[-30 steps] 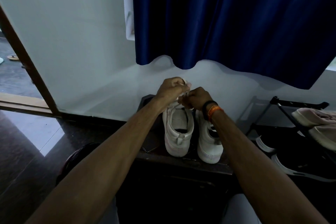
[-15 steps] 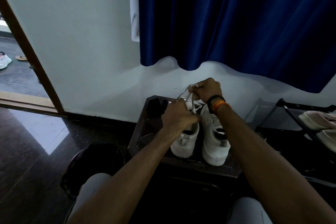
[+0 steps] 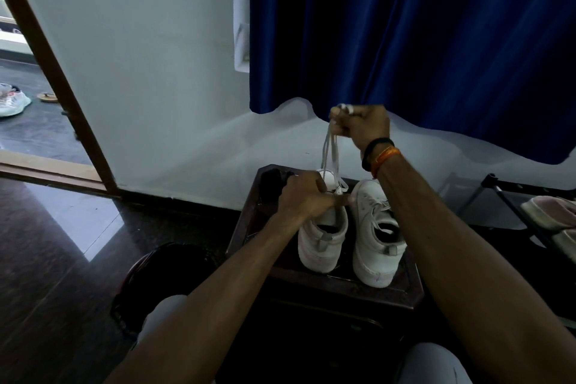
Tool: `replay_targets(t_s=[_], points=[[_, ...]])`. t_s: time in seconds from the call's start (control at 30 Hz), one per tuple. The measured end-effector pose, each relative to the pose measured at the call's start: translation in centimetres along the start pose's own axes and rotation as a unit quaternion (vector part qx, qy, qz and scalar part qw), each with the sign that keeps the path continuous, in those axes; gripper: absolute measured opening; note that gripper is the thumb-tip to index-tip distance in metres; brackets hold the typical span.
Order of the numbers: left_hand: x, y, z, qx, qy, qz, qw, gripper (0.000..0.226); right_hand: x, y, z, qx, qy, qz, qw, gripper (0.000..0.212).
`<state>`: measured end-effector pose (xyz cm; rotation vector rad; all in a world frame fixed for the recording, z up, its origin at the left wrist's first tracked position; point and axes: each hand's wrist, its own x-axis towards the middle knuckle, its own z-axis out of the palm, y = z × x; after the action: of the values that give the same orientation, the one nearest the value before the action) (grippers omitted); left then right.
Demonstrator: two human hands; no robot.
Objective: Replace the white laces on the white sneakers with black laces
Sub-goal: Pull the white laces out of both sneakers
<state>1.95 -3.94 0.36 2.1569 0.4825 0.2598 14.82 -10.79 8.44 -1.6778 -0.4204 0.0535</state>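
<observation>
The left hand (image 3: 307, 198) pins the left sneaker (image 3: 322, 235) down, apparently gripping its front, so the right hand (image 3: 363, 128), fisted round the white lace (image 3: 331, 151), draws it up and out.

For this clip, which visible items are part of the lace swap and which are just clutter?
In the job:
left sneaker, held by left hand
white lace, pulled up by right hand
right sneaker
dark stool

Lying about:
blue curtain
shoe rack
shoes beyond the doorway
</observation>
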Motion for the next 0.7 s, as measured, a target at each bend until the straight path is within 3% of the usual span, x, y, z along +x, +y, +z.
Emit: replay_targets(t_s=[0.13,0.23,0.33,0.47,0.63,0.7], points=[[2.9,0.5,-1.5,-0.029,0.036,-0.02,0.999,0.074,-0.5,1.0,0.6,-0.045,-0.109,0.009,0.993,0.013],[4.9,1.2,-1.7,-0.033,-0.005,0.005,0.999,0.046,-0.6,1.0,0.7,-0.09,-0.154,-0.005,0.984,0.017],[6.2,1.5,-2.0,-0.067,-0.019,0.022,0.997,0.021,-0.6,1.2,0.3,-0.079,-0.131,-0.012,0.988,0.016],[7.1,1.2,-2.5,-0.098,-0.031,0.018,0.994,0.021,-0.5,2.4,-1.5,-0.021,-0.125,0.059,0.99,0.018],[7.5,0.7,-2.3,-0.216,-0.041,-0.013,0.975,0.022,-0.6,4.4,-2.5,-0.128,-0.12,0.199,0.964,0.017],[7.7,0.6,-2.0,-0.258,-0.039,-0.029,0.965,0.016,-0.7,5.3,-2.1,-0.189,-0.135,0.219,0.948,0.008]])
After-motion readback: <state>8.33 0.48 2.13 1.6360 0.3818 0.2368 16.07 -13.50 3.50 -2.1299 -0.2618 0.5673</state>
